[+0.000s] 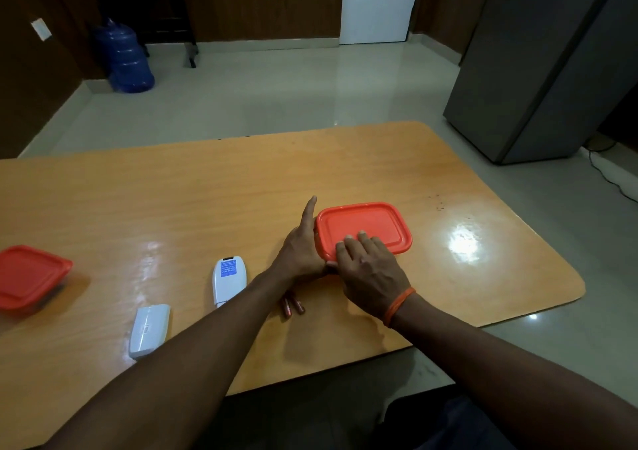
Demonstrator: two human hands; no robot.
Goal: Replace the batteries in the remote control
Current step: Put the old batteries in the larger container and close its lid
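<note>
A white remote control (229, 280) lies face down on the wooden table (172, 201), its blue label up and its battery bay end towards me. Its white battery cover (150, 331) lies apart, nearer and to the left. Two reddish batteries (292, 306) lie side by side just under my left forearm. A box with a red lid (366, 225) stands right of centre. My left hand (301, 246) presses flat against its left side. My right hand (369, 270) rests on the lid's near left corner, fingers spread over it.
A second red-lidded box (29, 275) sits at the table's left edge. Beyond the table are a tiled floor, a blue water jug (126, 58) at the back left and a grey fridge (538, 63) at the right.
</note>
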